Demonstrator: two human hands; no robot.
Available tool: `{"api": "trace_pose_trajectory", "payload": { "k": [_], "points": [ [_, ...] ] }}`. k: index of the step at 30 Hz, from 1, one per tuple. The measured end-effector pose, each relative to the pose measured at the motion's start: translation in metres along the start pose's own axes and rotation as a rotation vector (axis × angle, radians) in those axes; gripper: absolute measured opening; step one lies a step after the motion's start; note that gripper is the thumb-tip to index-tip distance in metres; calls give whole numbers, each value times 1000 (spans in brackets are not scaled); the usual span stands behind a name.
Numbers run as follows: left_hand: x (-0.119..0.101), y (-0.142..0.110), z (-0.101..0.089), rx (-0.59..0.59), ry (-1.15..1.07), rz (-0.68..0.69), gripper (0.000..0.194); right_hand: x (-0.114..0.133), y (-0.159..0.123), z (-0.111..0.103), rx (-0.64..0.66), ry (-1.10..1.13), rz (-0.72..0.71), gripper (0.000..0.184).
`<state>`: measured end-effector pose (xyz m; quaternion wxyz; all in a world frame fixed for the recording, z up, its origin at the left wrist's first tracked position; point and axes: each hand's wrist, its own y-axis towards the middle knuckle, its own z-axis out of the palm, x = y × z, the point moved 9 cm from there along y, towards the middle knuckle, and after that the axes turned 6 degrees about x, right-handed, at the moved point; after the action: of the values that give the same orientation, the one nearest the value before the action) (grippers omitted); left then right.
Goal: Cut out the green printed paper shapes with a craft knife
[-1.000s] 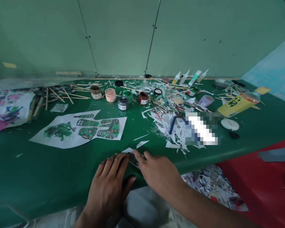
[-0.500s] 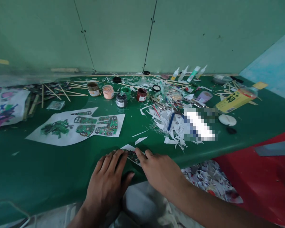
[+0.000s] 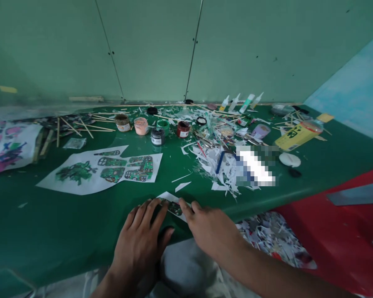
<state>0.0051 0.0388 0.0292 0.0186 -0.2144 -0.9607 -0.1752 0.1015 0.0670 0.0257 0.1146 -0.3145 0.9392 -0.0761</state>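
A small white paper piece with a dark green printed pattern (image 3: 175,208) lies at the table's front edge, partly covered by my hands. My left hand (image 3: 139,231) rests over its left end, fingers stretched forward and slightly spread, thumb apart. On its right end presses my right hand (image 3: 207,225), index finger extended and the other fingers curled under. Whatever those curled fingers hold, if anything, is hidden. Beyond lies a larger white sheet with green printed shapes (image 3: 90,186). A thin white paper scrap (image 3: 183,186) sits just past my fingertips.
Open paint jars (image 3: 157,136) stand mid-table. Right of them are a heap of paper scraps (image 3: 219,187), a blue-handled tool (image 3: 220,161) and a yellow-labelled container (image 3: 294,138). Thin wooden sticks (image 3: 70,126) lie left. Below the edge is a scrap-filled red container (image 3: 313,211).
The camera view has shifted slightly. Both hands stay on the small paper piece, and a little more of its printed pattern shows between them.
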Motion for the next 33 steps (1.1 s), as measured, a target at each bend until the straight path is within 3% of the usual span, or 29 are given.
{"api": "trace_pose_trajectory", "payload": {
  "k": [9,24,33],
  "points": [
    [1,0,4,50,-7,-18,40,-1,-8,3,-30,-7,15,63],
    [1,1,4,47,-11,-12,43,-8,-22,8,28,-25,27,65],
    [1,1,2,41,10,-1,42,-21,-58,18,-17,-65,39,64]
  ]
}}
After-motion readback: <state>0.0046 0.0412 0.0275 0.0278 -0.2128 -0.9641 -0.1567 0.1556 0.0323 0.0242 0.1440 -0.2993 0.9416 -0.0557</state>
